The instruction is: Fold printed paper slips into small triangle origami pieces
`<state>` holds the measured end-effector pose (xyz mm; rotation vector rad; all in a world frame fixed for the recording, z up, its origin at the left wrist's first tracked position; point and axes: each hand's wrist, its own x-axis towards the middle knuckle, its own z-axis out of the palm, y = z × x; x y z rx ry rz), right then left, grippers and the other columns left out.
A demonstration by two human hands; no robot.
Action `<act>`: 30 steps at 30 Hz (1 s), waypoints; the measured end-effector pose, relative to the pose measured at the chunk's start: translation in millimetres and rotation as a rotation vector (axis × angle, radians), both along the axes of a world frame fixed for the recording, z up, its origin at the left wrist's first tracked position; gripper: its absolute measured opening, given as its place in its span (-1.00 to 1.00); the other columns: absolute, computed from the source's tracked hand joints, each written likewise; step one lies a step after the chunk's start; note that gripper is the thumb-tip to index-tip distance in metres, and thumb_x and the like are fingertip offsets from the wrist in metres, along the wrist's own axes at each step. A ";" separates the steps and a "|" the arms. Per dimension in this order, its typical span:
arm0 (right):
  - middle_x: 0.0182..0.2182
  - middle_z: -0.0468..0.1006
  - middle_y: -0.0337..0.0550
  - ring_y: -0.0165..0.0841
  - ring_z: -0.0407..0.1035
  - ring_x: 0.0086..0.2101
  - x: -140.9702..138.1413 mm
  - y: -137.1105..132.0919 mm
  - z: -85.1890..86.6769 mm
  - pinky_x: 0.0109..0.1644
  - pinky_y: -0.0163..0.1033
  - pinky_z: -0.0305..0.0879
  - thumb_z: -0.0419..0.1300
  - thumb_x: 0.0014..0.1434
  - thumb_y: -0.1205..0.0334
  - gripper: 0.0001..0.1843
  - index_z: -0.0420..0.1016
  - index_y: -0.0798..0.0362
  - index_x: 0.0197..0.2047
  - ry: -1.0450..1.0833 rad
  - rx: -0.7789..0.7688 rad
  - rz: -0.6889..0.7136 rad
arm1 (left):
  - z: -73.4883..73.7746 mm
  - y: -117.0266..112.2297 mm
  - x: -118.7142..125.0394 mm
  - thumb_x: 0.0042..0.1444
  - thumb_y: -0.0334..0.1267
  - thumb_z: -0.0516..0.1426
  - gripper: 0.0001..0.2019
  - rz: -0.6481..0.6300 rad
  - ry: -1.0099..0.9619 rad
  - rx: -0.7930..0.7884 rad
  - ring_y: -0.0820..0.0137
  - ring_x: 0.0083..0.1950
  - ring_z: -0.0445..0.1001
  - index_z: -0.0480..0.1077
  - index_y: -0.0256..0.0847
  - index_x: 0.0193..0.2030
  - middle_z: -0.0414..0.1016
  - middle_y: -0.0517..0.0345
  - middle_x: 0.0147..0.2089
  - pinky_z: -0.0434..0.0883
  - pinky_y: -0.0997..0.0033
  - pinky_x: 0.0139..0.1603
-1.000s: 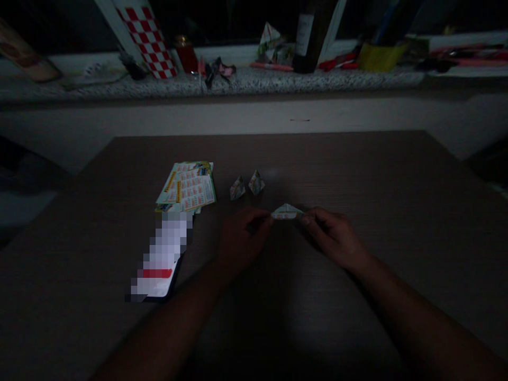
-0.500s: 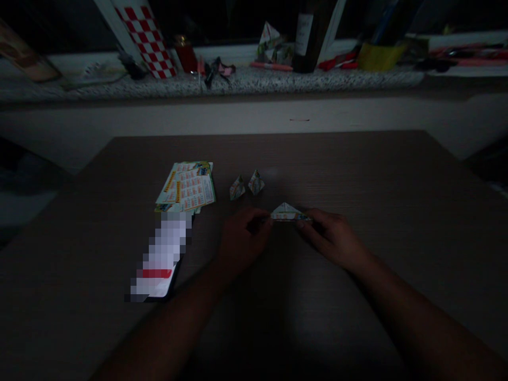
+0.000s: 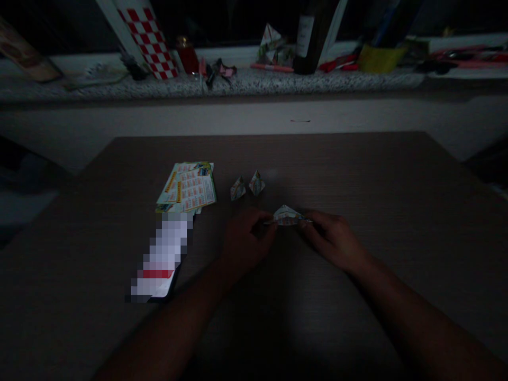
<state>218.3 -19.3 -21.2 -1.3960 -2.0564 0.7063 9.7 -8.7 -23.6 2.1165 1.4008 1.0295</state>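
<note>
Left hand point(image 3: 248, 238) and right hand point(image 3: 335, 241) are pinching folded paper point(image 3: 287, 216) at opposite ends; a speckled windowsill point(image 3: 254, 82) is overlooking the wood-grain table point(image 3: 357, 169).

The table point(image 3: 357, 169) bears cards point(image 3: 196, 191), a phone point(image 3: 166, 259), two folded papers point(image 3: 256, 183).

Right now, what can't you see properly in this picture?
All in the head view:
- Phone screen: mostly covered by blurry squares.
- Small words on the cards: too tiny and dim to read.
- Parts of the folded paper: covered by the left hand and right hand pinching its ends.
- Top of the dark bottle: cut off by the picture's upper edge.
</note>
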 end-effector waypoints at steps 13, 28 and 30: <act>-0.50 0.43 -0.17 -0.36 0.33 -0.47 -0.6 0.2 -4.3 -0.38 -0.28 0.18 -0.01 0.30 0.16 -0.75 0.43 0.06 -0.30 -0.062 0.035 0.040 | 0.5 -3.3 4.4 0.07 -0.32 0.16 -0.91 -0.036 0.032 0.017 0.40 -0.30 0.46 0.41 -0.20 -0.25 0.50 0.15 -0.32 0.40 0.39 -0.25; -0.54 0.38 -0.21 -0.40 0.28 -0.51 -9.7 -5.2 -2.9 -0.42 -0.31 0.10 0.02 0.25 0.25 -0.78 0.32 0.06 -0.43 -0.225 0.181 0.096 | -5.1 -12.2 12.9 0.17 -0.28 0.07 -0.81 -0.136 0.101 0.149 0.33 -0.15 0.51 0.36 -0.21 -0.08 0.54 0.06 -0.21 0.44 0.31 -0.10; -0.52 0.41 -0.19 -0.39 0.29 -0.49 -10.9 -5.7 -2.9 -0.39 -0.30 0.11 0.02 0.24 0.26 -0.79 0.33 0.06 -0.43 -0.251 0.207 0.112 | -5.0 -12.8 13.5 0.17 -0.27 0.08 -0.80 -0.144 0.101 0.133 0.32 -0.13 0.52 0.34 -0.20 -0.06 0.54 0.06 -0.19 0.45 0.28 -0.09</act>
